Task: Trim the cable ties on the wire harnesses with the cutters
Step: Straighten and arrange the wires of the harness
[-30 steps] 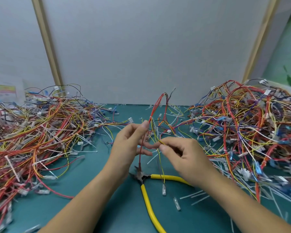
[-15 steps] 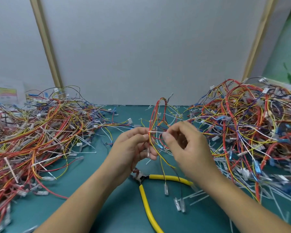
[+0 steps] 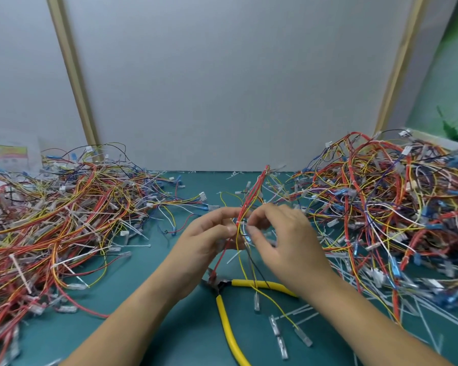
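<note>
A pale grey wall panel (image 3: 236, 88) with wooden uprights fills the back. Below it lies the teal table (image 3: 154, 286), which carries everything else.

Two big tangles of red, yellow, orange and blue wires sit on it. The left heap (image 3: 50, 220) spreads from the table's left edge towards the middle. The right heap (image 3: 394, 207) stands taller and runs out of view on the right. White cable ties and connectors stick out of both.

Between the heaps, both forearms reach in from the bottom edge. The left hand (image 3: 206, 241) and the right hand (image 3: 286, 241) meet above the middle of the table, fingertips almost touching. Both have their fingers curled and pinch one wire harness (image 3: 252, 196) between thumb and fingers. The harness stands roughly upright, with its red loop rising above the hands. Thin yellow, red and dark leads hang below them to the table.

A white cable tie (image 3: 238, 223) wraps the bundle right at the left fingertips. Blur hides exactly which strand the right fingertips grip.

The cutters (image 3: 245, 282) lie on the table just under the hands, touched by neither. Their yellow handles are spread apart, and the dark head points left beneath the left wrist.

Clear-sleeved terminals (image 3: 275, 326) at the lead ends rest near the handles. Cut tie offcuts (image 3: 299, 313) lie beside them.
</note>
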